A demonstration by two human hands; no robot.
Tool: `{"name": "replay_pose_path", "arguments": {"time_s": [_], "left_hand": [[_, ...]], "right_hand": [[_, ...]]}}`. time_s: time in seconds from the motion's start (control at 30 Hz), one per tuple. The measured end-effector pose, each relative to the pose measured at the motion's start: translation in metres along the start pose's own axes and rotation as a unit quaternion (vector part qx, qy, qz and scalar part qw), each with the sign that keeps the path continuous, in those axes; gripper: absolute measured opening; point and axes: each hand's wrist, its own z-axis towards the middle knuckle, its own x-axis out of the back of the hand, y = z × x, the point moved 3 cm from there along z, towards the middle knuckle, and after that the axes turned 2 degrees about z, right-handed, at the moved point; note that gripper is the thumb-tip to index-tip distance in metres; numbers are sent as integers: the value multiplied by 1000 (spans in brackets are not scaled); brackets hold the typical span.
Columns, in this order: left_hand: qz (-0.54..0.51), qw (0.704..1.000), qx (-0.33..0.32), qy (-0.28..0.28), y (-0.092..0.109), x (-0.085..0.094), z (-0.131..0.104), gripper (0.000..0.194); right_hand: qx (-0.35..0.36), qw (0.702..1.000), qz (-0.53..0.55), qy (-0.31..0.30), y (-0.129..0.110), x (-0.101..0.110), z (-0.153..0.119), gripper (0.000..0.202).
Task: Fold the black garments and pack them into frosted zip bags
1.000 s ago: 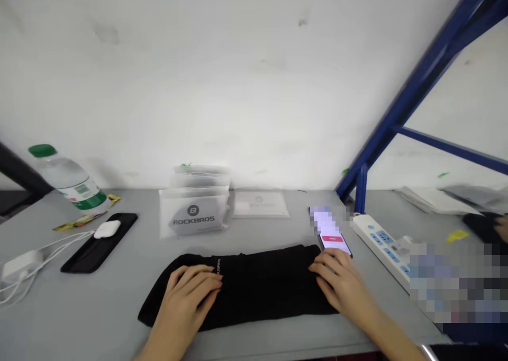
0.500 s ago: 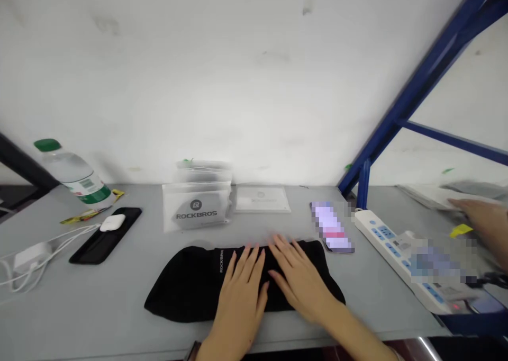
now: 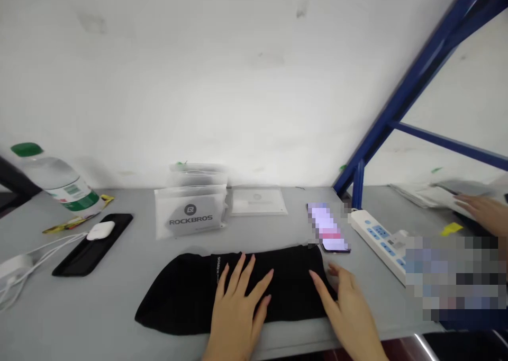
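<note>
On the grey desk [image 3: 119, 303], near its front edge, I have a black cloth [image 3: 293, 281] lying flat. White lettering runs sideways up it and reads ROCKBROS, the first letters blurred beside a fingertip. My left hand [image 3: 240, 308] is open, palm down on the cloth with fingers spread. My right hand [image 3: 351, 308] is half curled at the cloth's right end, thumb on top and fingers beyond the edge; I can't tell whether it pinches the fabric.

Behind the cloth I read ROCKBROS again, under a round logo, on the foremost of several frosted bags [image 3: 190, 213]. Just right of them lies a flat bag [image 3: 260, 201] whose faint print I can't make out. Far left, the bottle [image 3: 53, 178] leans in view; its green-and-white label is too small to read. The phone [image 3: 325, 226], right, has a pixelated screen.
</note>
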Motion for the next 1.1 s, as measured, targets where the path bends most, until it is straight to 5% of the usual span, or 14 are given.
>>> {"name": "replay_pose_path", "arguments": {"time_s": [0.1,0.2,0.37,0.57,0.8,0.97,1.1], "left_hand": [[-8,1000,12,-11,3,0,1,56],[-23,999,25,-9,6,2,2,54],[-62,996,57,12,10,3,4,49],[-120,990,68,15,10,2,3,52],[-292,931,212,46,-3,2,-18,45],[-178,980,86,0,3,10,-9,52],[-75,996,46,13,4,4,-6,56]], "right_hand": [[-92,993,40,-69,-5,3,7,60],[-101,985,94,-108,-15,0,17,50],[-52,983,170,-38,-39,-4,14,36],[126,980,145,45,-76,-23,-18,27],[286,950,108,-65,-93,-37,-44,28],[266,951,70,-144,-96,-27,-46,31],[267,953,85,-114,-83,-30,-42,27]]}}
